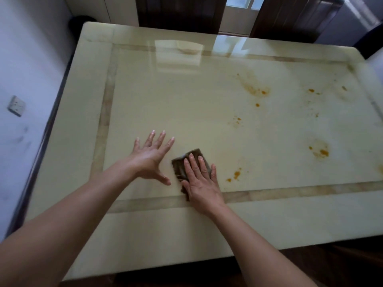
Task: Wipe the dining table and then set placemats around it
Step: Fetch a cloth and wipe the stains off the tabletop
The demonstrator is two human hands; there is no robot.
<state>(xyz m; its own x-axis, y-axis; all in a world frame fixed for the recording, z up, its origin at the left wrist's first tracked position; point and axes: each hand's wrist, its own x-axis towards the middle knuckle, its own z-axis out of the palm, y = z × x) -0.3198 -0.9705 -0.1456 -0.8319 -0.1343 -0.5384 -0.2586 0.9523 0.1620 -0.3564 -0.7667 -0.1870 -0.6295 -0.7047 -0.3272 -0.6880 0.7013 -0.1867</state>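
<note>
While wiping was the step in hand, one glossy cream stone dining surface (186, 100) carried one folded brown cloth (182, 164). The right hand (202, 183) pressed it flat, grip apart, fingers straight. The left hand (149, 158) lay just left of the cloth, grip apart, fingers spread. Orange stains: at least six patches, all right of the cloth, nearest one (236, 175) close by. Dark chairs: two (178, 13) (290, 15), far beyond the cloth. Placemats: none seen. Next move, as judged: a firm sweep of the cloth rightward.
</note>
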